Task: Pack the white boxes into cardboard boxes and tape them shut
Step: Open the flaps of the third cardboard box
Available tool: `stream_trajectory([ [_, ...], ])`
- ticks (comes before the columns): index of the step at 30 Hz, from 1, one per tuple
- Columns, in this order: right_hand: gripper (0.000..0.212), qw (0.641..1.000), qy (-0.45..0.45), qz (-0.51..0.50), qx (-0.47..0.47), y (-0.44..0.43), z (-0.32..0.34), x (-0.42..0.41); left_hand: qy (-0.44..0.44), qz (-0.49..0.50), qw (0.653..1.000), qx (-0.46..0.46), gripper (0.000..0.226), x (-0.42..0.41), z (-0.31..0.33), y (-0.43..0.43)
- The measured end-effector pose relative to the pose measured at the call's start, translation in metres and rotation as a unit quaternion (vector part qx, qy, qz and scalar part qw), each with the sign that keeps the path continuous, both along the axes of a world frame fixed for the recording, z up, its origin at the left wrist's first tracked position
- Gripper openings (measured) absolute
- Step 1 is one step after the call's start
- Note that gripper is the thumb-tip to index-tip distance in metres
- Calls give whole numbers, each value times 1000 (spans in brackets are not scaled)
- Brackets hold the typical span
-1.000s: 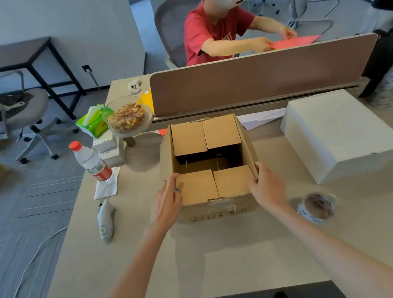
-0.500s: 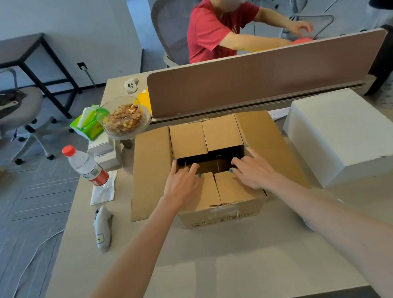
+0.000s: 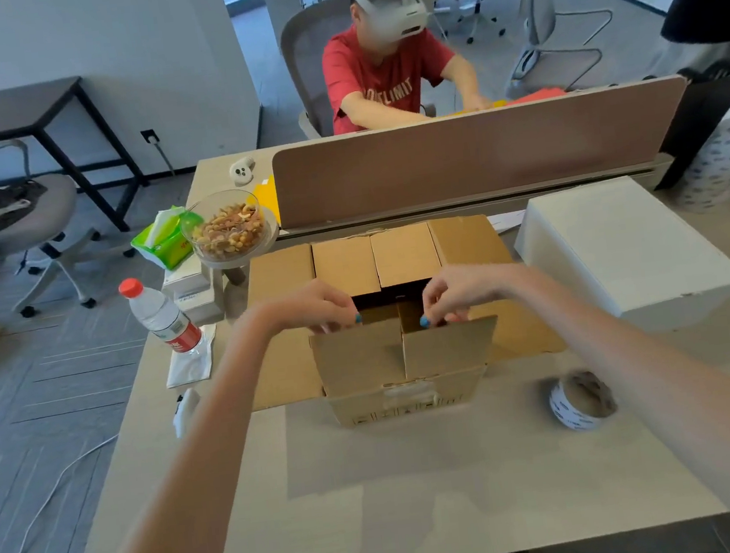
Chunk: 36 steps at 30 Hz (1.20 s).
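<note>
A brown cardboard box (image 3: 406,396) stands in the middle of the desk with its side flaps spread flat to the left and right. Its two near flaps are lifted upright. My left hand (image 3: 316,304) pinches the top edge of the near left flap. My right hand (image 3: 458,290) pinches the top edge of the near right flap. The two far flaps lie folded over the opening. A large white box (image 3: 623,247) sits on the desk to the right of the cardboard box. A roll of tape (image 3: 582,399) lies at the front right.
A water bottle (image 3: 160,315), a white handheld device (image 3: 185,410), a tissue pack (image 3: 161,240) and a bowl of nuts (image 3: 230,228) stand at the left. A brown divider panel (image 3: 476,150) runs behind the box. A person in a red shirt sits beyond it.
The side flaps have been spread outward. Both my hands moved from the box's sides onto the near flaps and have lifted them upright.
</note>
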State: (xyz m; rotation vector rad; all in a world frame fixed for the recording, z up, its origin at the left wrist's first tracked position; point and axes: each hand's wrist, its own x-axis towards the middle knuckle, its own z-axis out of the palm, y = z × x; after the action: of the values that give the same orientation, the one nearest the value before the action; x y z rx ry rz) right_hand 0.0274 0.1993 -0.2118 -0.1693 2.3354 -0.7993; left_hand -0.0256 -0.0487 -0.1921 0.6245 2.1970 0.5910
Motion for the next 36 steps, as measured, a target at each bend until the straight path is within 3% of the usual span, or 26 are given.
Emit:
stream_trajectory([
  [2,6,997,-68,26,-1,-2,-1,8,-87,-14,996,-4,13,7,2,-4],
  [4,6,995,-94,36,11,-4,-9,16,-106,-23,994,17,16,17,-12,-6],
  [8,22,999,1,24,35,-8,-33,37,-4,-23,998,56,33,42,-54,-6],
  [14,57,995,62,4,81,-18,-71,67,94,-20,995,-8,80,74,-106,-5],
  [17,48,985,91,36,140,-23,-88,82,182,-59,980,-56,70,87,-124,-6],
  [22,31,946,247,71,197,-32,-103,101,404,-116,904,-75,42,106,-140,-11],
  [26,20,920,311,87,221,-37,-106,115,443,-121,886,-55,33,121,-149,-15],
  [31,15,900,362,116,212,-37,-126,147,520,-171,837,0,30,143,-170,-31],
  [36,38,902,370,122,188,-32,-137,161,542,-135,830,11,32,156,-170,-35],
])
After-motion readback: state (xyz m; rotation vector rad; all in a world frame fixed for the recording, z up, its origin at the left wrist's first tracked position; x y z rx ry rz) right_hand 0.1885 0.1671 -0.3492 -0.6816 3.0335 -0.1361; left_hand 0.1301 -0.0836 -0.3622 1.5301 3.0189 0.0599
